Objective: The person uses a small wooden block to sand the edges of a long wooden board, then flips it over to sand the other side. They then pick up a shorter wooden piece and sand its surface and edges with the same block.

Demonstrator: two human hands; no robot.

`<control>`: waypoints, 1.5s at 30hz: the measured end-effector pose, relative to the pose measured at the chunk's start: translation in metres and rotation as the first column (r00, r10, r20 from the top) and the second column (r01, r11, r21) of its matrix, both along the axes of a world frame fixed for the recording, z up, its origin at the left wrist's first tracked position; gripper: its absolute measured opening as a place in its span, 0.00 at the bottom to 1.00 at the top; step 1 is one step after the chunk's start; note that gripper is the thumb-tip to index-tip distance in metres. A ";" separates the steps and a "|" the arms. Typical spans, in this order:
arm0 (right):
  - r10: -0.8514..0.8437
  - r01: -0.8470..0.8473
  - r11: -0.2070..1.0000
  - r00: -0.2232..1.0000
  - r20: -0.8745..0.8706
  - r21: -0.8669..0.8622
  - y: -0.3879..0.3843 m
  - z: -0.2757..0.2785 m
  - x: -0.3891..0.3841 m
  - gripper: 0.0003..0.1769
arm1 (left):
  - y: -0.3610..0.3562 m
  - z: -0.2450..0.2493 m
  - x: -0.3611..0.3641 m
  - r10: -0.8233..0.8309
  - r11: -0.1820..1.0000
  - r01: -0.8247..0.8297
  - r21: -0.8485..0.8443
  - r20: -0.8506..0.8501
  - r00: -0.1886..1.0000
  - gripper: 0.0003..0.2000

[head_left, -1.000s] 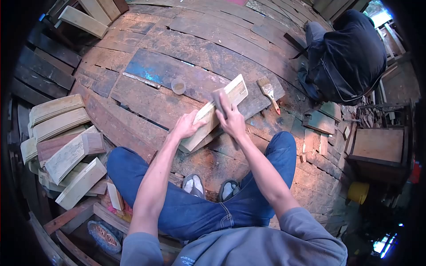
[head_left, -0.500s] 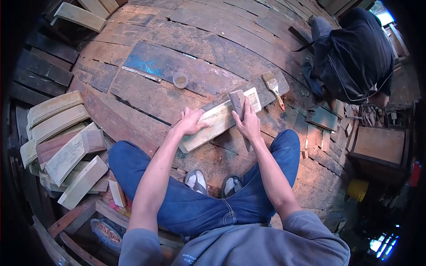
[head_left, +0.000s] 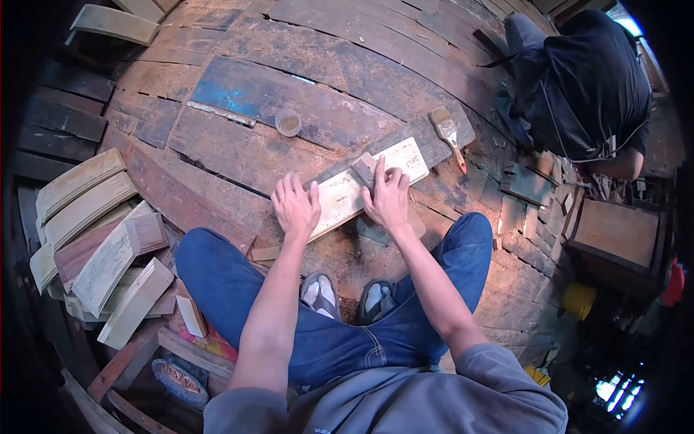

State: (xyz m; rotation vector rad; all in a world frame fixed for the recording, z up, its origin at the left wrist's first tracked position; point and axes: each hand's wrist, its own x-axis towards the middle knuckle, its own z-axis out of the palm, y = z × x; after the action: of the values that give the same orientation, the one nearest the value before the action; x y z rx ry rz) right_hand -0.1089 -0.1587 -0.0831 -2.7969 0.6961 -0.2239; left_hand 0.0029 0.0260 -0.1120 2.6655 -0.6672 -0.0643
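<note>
A pale wooden piece (head_left: 409, 160) lies on a dark board (head_left: 452, 130) in front of my knees. On the left end of the pale piece rests my left hand (head_left: 297, 206), its fingers spread. My right hand (head_left: 389, 199) grips a small brown block (head_left: 363, 168) and presses it on the face of the pale piece near its middle. A paintbrush (head_left: 448, 137) with bristles pointing away lies on the board's right end. Beyond the board stands a small clear cup (head_left: 288, 123).
Cut wooden pieces (head_left: 94, 210) are piled at the left. A bowl (head_left: 179, 382) sits at the lower left. Another person (head_left: 589, 87) in dark clothing crouches at the upper right. A wooden box (head_left: 618, 231) and a yellow container (head_left: 577, 300) are at the right.
The brown block has moved left along the pale piece with my right hand. My left hand has shifted onto the piece's left end with its fingers more spread. The other person's arm has moved.
</note>
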 end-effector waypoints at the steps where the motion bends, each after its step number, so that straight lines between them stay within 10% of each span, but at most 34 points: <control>1: 0.016 -0.015 0.999 0.999 0.028 -0.029 0.000 -0.003 0.001 0.46 | 0.001 -0.002 0.001 0.025 1.000 -0.025 0.002 0.001 1.000 0.28; 10: -0.142 0.147 0.972 0.989 0.041 -0.182 -0.035 -0.014 0.037 0.37 | -0.009 0.000 0.002 0.184 0.979 -0.178 0.095 -0.051 0.982 0.27; 13: -0.262 0.271 0.954 0.962 -0.081 0.127 -0.001 -0.010 0.044 0.38 | -0.012 0.001 0.005 0.221 0.968 -0.208 0.139 -0.088 0.971 0.25; 18: 0.221 -0.202 0.969 0.967 0.129 -0.141 0.051 -0.004 0.034 0.37 | -0.013 0.000 0.006 0.239 0.963 -0.217 0.161 -0.132 0.962 0.25; 27: -0.187 0.197 0.971 0.979 0.085 -0.135 -0.136 -0.026 0.034 0.33 | -0.012 0.001 0.004 0.239 0.963 -0.219 0.160 -0.120 0.964 0.25; 45: -0.177 0.175 0.983 0.983 0.042 0.057 0.027 -0.002 0.032 0.39 | -0.009 -0.003 0.000 0.226 0.968 -0.220 0.121 -0.044 0.973 0.21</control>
State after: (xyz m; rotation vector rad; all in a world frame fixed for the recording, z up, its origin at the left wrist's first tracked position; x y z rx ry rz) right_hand -0.0765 -0.1321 -0.0850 -2.6714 0.9249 -0.2981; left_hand 0.0034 0.0173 -0.1149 2.8196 -0.3511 -0.1208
